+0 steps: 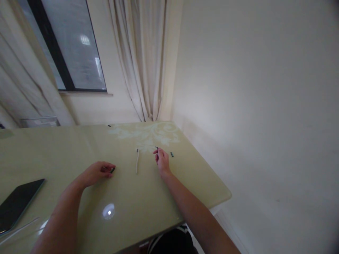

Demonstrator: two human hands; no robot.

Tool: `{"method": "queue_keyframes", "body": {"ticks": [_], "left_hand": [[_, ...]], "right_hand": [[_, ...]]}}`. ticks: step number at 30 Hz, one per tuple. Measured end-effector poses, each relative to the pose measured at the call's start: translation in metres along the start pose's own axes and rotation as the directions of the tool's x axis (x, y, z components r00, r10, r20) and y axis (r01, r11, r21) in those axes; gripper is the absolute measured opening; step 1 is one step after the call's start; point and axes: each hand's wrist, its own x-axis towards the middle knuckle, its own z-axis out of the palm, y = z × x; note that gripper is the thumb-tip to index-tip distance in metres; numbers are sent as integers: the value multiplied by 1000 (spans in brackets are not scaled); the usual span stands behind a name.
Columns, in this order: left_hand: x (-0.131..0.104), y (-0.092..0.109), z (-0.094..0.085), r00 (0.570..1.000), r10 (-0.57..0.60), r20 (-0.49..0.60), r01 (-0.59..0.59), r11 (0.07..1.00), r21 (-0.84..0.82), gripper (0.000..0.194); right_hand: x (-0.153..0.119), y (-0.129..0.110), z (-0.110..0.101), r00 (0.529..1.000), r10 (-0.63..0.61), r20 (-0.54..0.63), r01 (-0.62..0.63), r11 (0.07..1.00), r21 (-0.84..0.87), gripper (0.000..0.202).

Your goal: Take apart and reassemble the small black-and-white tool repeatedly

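Observation:
My left hand (pixel 98 173) is low over the table, its thumb and fingers closed on a small dark stick-like piece (pixel 112 170). Farther right, my right hand (pixel 162 159) pinches a small, thin dark piece (pixel 156 147) whose tip points away to the left; its kind is too small to make out. Between the hands lies a slim white stick with a dark head, much like a toothbrush (pixel 137 161); neither hand touches it. Just right of my right hand, a short dark green piece (pixel 172 154) rests on the table.
A dark tablet (pixel 19 201) lies on the glossy pale table (pixel 127 201) at the left, with a white cable (pixel 19 230) near it. Another small dark piece (pixel 109 126) sits by the far edge. A wall (pixel 254 106) borders the table's right side; curtains (pixel 143 60) hang behind.

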Motion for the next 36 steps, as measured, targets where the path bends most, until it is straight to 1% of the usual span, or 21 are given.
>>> {"method": "queue_keyframes", "body": {"ticks": [3, 6, 10, 12, 15, 21, 26, 30, 33, 34, 35, 36], "left_hand": [[2, -2, 2, 1000, -16, 18, 16, 1000, -14, 57], [3, -2, 4, 1000, -17, 3, 17, 1000, 1, 52], [3, 2, 5, 999, 10, -39, -10, 1000, 20, 58], [2, 4, 5, 999, 23, -33, -22, 999, 32, 58], [-1, 8, 7, 999, 47, 6, -47, 998, 44, 56], [-6, 21, 16, 980, 95, 173, -91, 995, -30, 56], [-5, 28, 22, 967, 118, 225, -116, 993, -21, 55], [-4, 29, 23, 972, 134, 193, -142, 989, 29, 48], [-4, 34, 26, 978, 148, 146, -159, 985, 65, 44], [-3, 37, 28, 979, 175, 106, -183, 981, 69, 44], [-3, 42, 30, 975, 219, 43, -222, 972, 73, 44], [-2, 48, 34, 961, 276, -37, -272, 959, 79, 45]], "right_hand": [[1, 1, 0, 1000, 12, 1, -12, 1000, 5, 46], [1, 1, 0, 1000, 5, 6, -5, 1000, 12, 47], [0, 0, 0, 1000, -10, 19, 10, 1000, 9, 47], [0, 1, 0, 1000, -9, 21, 9, 1000, 7, 46], [0, 2, 0, 1000, -6, 24, 6, 1000, 3, 46], [0, 1, 0, 1000, 4, 18, -4, 1000, 12, 46], [-1, -1, 1, 1000, 15, 24, -15, 1000, 6, 46], [-2, 0, 2, 999, 22, 38, -22, 1000, -5, 49], [-4, -2, 3, 996, 37, 83, -38, 999, 5, 50], [-4, -3, 3, 993, 48, 112, -49, 999, 13, 50], [-5, -5, 4, 987, 63, 148, -67, 998, 22, 49], [-7, -7, 4, 978, 81, 190, -89, 996, 30, 49]]}}
